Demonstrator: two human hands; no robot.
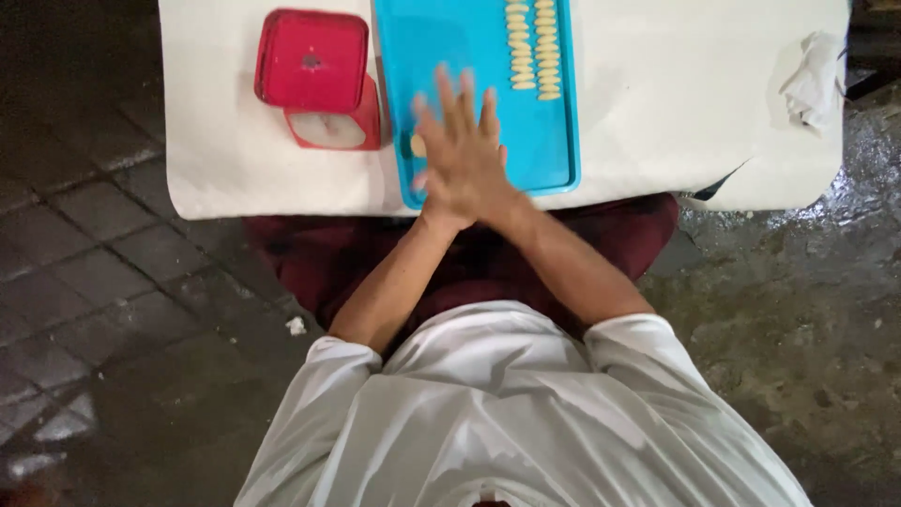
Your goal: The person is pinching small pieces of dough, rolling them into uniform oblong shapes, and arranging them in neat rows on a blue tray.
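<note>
My two hands are pressed palm to palm over the near end of a blue tray. My right hand lies on top, fingers spread and blurred. Only the edge of my left hand shows beneath it. A pale lump of dough peeks out between the palms on the left side. At the tray's far end, several small pale dough pieces lie in two neat rows.
A red kitchen scale with a white dial stands left of the tray on the white-covered table. A crumpled white cloth lies at the table's right edge. Dark wet tiled floor surrounds the table.
</note>
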